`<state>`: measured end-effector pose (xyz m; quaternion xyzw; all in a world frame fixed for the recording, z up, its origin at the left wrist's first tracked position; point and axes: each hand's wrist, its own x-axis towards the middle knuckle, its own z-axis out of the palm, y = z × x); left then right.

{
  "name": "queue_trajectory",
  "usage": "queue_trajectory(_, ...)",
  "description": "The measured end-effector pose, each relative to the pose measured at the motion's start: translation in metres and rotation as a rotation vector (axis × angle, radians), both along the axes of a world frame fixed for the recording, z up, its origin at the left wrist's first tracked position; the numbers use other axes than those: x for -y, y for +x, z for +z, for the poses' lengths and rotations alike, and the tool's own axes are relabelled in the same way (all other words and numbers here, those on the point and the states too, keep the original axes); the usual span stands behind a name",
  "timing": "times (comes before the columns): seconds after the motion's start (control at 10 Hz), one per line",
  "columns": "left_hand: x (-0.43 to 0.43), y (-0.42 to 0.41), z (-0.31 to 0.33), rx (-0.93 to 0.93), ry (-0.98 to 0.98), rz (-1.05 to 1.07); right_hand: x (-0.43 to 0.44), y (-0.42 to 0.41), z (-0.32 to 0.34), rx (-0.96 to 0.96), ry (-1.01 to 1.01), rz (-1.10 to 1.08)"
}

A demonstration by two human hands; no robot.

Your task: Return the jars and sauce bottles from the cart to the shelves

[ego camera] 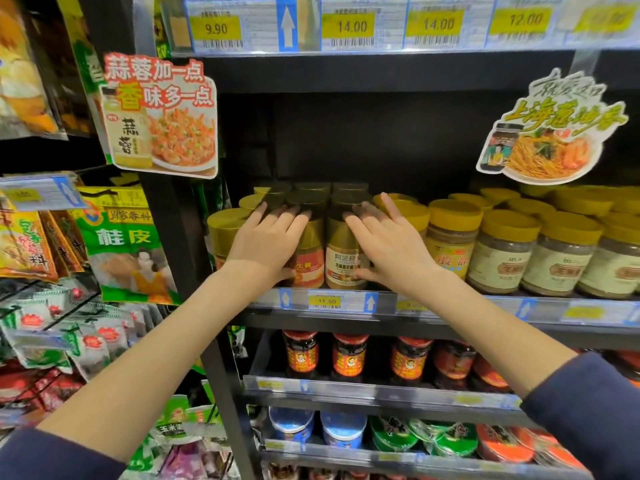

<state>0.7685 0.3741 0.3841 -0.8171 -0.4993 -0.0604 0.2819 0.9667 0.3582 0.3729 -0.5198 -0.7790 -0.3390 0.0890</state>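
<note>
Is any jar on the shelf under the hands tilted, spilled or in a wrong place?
Nothing stands out. The gold-lidded jars stand upright in rows, none spilled, and the left hand and right hand rest on the two front ones.

A black metal shelving unit (183,237) fills the view. Its dark back panel (381,133) lies in shadow beneath the upper price rail (381,26). A garlic card (162,116) hangs at its left upright and a noodle card (550,133) toward its right. Left of it, a peg rack (52,341) carries hanging packets.
</note>
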Motion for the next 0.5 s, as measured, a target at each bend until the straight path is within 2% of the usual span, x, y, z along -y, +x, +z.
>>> queue_trajectory(0.1,0.004,-0.001,0.001,0.001,-0.024,-0.007,0.004,0.004,0.002,-0.022,-0.032,0.021)
queue_trajectory(0.3,0.034,-0.006,0.001,0.145,-0.042,-0.203,0.039,0.024,0.002,-0.212,-0.118,0.112)
queue_trajectory(0.4,0.056,-0.004,-0.010,0.199,-0.098,-0.323,0.070,0.045,-0.005,-0.334,-0.208,0.109)
queue_trajectory(0.5,0.080,-0.003,-0.021,0.192,-0.163,-0.374,0.105,0.072,-0.020,-0.358,-0.281,0.066)
